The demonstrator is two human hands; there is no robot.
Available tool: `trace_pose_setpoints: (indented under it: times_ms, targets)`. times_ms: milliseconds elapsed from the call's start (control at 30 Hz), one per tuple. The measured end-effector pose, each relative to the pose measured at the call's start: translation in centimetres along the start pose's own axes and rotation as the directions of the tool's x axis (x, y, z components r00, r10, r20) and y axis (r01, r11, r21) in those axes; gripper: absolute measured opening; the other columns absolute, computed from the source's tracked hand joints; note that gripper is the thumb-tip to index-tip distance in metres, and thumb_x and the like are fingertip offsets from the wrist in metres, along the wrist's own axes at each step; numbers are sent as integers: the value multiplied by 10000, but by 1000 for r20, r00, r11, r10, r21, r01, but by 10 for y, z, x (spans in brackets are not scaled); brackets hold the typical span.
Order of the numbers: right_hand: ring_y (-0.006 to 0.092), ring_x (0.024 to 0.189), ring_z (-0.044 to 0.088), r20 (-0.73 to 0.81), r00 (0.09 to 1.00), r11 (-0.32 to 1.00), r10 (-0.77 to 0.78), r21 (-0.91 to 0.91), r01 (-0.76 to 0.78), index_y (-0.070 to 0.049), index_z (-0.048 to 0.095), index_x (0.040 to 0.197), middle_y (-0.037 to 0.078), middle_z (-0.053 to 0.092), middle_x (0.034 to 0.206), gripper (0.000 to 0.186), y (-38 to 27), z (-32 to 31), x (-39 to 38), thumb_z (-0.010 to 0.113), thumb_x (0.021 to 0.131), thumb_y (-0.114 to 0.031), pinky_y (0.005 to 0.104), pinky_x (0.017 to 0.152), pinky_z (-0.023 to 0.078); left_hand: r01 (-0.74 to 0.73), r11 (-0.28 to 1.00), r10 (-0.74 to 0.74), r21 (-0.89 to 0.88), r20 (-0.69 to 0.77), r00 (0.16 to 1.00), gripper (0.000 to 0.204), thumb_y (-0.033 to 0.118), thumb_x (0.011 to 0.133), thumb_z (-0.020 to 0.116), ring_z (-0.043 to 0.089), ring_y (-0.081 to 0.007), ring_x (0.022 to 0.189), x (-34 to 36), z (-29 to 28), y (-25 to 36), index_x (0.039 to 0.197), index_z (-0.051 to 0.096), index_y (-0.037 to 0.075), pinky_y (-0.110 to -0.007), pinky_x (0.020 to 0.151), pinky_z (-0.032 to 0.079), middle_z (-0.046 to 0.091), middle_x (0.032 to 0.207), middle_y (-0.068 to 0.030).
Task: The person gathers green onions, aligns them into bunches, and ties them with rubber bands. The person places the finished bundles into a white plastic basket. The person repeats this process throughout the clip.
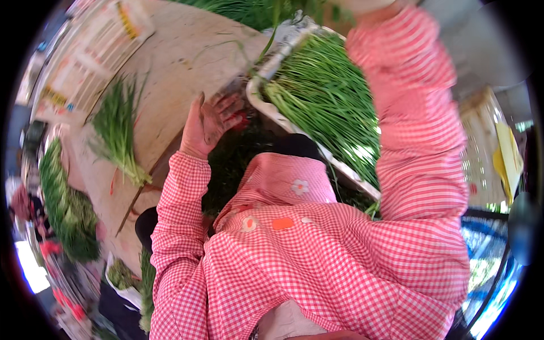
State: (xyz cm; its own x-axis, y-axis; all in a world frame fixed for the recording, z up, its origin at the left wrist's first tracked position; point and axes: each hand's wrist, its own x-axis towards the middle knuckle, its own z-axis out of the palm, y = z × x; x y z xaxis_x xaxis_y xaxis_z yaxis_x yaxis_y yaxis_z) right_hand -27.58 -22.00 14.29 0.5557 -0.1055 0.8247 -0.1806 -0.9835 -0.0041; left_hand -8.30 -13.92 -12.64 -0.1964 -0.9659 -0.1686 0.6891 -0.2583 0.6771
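Observation:
My left hand is held palm up beside the table edge, its fingers spread and nothing in them; dirt marks the palm. Reaching up past the far edge of the picture, my right hand is mostly cut off and its fingers do not show. Blurred green stalks hang close to it on the left. In front of me a white crate is filled with long garlic chives, laid side by side. A tied bunch of garlic chives lies on the table, left of my left hand.
The pale table stretches ahead and left. A printed white box stands at its far left. More piled greens lie at the left, with others at the far edge. On the right is a clear plastic-covered stack with a yellow piece.

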Motion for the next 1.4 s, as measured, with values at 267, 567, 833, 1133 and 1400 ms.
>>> trace_pose_setpoints:
  times_ms: [267, 567, 833, 1133, 1400]
  targets:
    - [288, 834, 531, 332, 926, 816, -181, 576, -48, -144, 522, 1124, 86, 521, 894, 518, -80, 256, -165, 684, 651, -278, 409, 755, 434, -67, 957, -5, -281, -250, 968, 932, 778, 739, 310, 413, -355, 1197, -98, -83, -30, 1361, 284, 84, -586, 962, 331, 350, 1369, -147]
    - [239, 865, 538, 220, 860, 717, -459, 664, 212, -153, 541, 1103, 38, 535, 903, 395, -128, 251, -199, 570, 709, -153, 406, 809, 433, -22, 833, -78, -553, -157, 985, 671, 561, 824, 422, 506, -317, 1095, -95, -110, -83, 1260, 440, 52, -466, 976, 374, 509, 1220, -168]
    - [204, 978, 531, 259, 833, 767, -489, 583, 270, -171, 528, 1090, 9, 547, 1001, 352, -145, 229, -205, 505, 741, -128, 367, 913, 415, 35, 870, -40, -491, 0, 999, 547, 392, 887, 378, 501, -304, 1094, -96, -102, -90, 1303, 396, 37, -432, 987, 350, 496, 1233, -167]
    - [200, 996, 518, 539, 835, 635, 116, 606, -479, -72, 462, 1229, 96, 518, 1120, 547, -72, 151, -145, 674, 737, -181, 304, 886, 413, 82, 932, -34, -353, 140, 990, 579, 332, 757, 568, 562, -292, 1008, -117, -99, -56, 1226, 473, 5, -380, 900, 448, 573, 1113, -182]
    - [107, 846, 542, 690, 359, -180, 628, 577, -796, -70, 512, 1138, 29, 599, 927, 373, 68, 174, -133, 572, 863, -313, 249, 769, 451, 33, 998, -24, -55, 155, 988, 522, 410, 654, 680, 492, -226, 660, -162, -93, -29, 1013, 540, 58, -305, 590, 391, 550, 741, -77]
